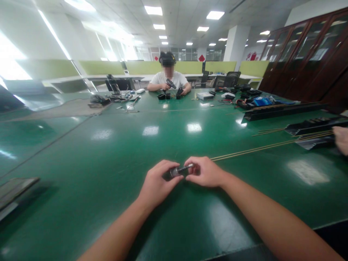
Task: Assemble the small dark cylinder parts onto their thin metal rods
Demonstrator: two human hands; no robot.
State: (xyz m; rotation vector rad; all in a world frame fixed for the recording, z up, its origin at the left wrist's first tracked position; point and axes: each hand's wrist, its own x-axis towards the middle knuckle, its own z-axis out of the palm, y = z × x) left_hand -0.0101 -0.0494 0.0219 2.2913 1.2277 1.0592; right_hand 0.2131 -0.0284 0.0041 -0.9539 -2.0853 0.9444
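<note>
In the head view, my left hand grips the thicker end of a small dark cylindrical part with a silver shaft, just above the green tabletop. The shaft points right and slightly up. My right hand has its thumb and fingers closed around the shaft's tip, so both hands are on this part. Its exact kind is too small to make out. Behind my right hand, thin brass-coloured rods run off to the right along the table.
Across the green table sits a person holding a power drill. Black channel-shaped pieces lie at right, where another person's hand shows. Tools and a blue item lie behind. A flat board is at left.
</note>
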